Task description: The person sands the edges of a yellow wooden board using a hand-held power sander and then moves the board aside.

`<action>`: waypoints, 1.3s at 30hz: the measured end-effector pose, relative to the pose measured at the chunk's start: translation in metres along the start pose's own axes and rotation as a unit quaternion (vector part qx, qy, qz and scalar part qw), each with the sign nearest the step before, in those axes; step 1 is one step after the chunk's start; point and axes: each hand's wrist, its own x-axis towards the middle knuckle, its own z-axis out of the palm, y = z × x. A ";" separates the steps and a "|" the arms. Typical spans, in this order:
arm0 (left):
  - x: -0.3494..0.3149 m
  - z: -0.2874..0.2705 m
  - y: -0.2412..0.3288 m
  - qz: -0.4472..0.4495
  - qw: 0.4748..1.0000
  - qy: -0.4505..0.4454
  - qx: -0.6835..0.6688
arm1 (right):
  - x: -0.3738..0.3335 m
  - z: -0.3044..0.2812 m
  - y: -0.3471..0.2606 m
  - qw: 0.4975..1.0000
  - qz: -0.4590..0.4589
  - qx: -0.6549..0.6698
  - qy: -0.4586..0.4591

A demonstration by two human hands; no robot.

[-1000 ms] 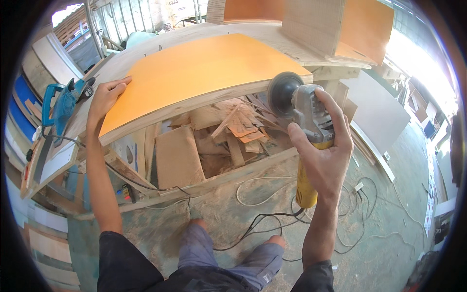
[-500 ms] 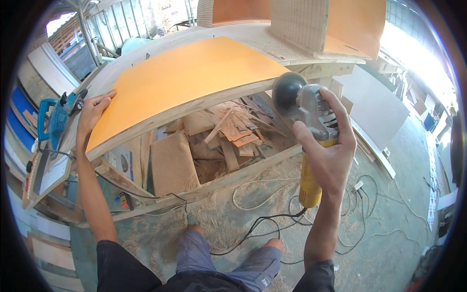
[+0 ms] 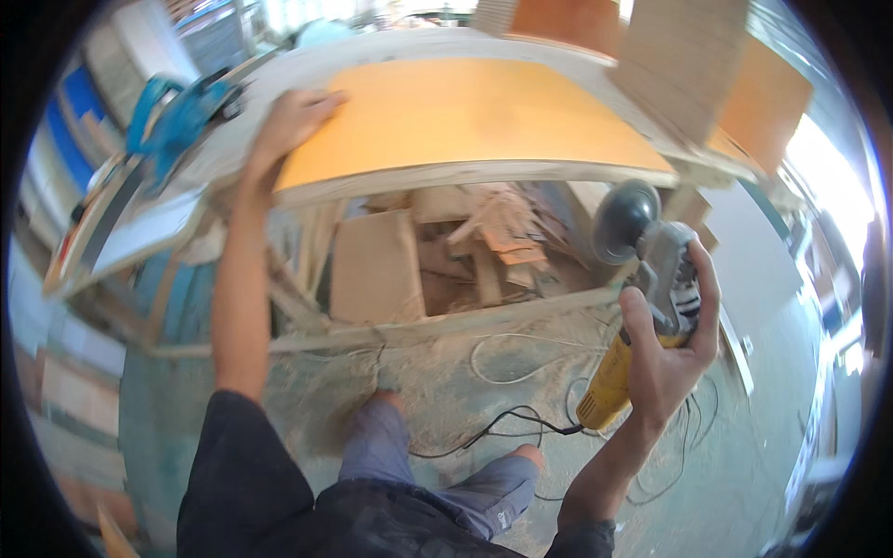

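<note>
An orange-faced wooden panel (image 3: 474,112) lies on the workbench, its pale front edge toward me. My left hand (image 3: 298,121) is closed at the panel's left edge, fingers curled over the top and the thumb side hidden. In my right hand (image 3: 674,349) is a yellow and grey angle grinder (image 3: 609,381), gripped around its body and metal head. Its round dark disc (image 3: 625,221) faces the bench, just below the panel's right front corner. Whether the disc touches the edge cannot be made out. The picture is blurred by motion.
A blue power tool (image 3: 177,121) rests at the bench's left end. Orange-lined box pieces (image 3: 684,70) stand at the back right. Sawdust-covered offcuts (image 3: 507,232) fill the space under the bench (image 3: 465,321). Black cable (image 3: 502,423) loops across the dusty floor near my feet.
The panel's front edge, slanted before, now runs nearly level, with my left hand still on its left side. The grinder has dropped from the right corner to slightly below it. My view has shifted too.
</note>
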 end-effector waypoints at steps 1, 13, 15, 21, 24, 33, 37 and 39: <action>0.004 0.012 -0.007 0.107 0.990 0.087 -0.040 | -0.011 0.015 -0.012 1.000 -0.018 0.006 -0.014; 0.011 0.022 0.001 0.003 0.996 0.078 -0.035 | -0.112 0.158 -0.113 0.971 -0.207 -0.037 -0.112; 0.004 0.020 0.008 -0.007 0.996 0.065 -0.061 | -0.115 0.164 -0.119 0.970 -0.206 -0.051 -0.117; 0.005 0.020 0.011 0.003 0.997 0.068 -0.035 | -0.114 0.173 -0.127 0.972 -0.190 -0.079 -0.109; 0.002 0.012 0.011 0.016 0.998 0.067 -0.012 | -0.118 0.177 -0.130 0.973 -0.181 -0.081 -0.115; 0.005 0.018 0.009 -0.009 0.996 0.058 -0.070 | -0.119 0.179 -0.126 0.975 -0.170 -0.088 -0.114; 0.004 0.017 0.004 0.012 0.996 0.070 -0.055 | -0.116 0.177 -0.124 0.980 -0.158 -0.066 -0.106; 0.004 0.017 0.005 0.032 0.995 0.077 -0.047 | -0.113 0.172 -0.120 0.980 -0.157 -0.071 -0.105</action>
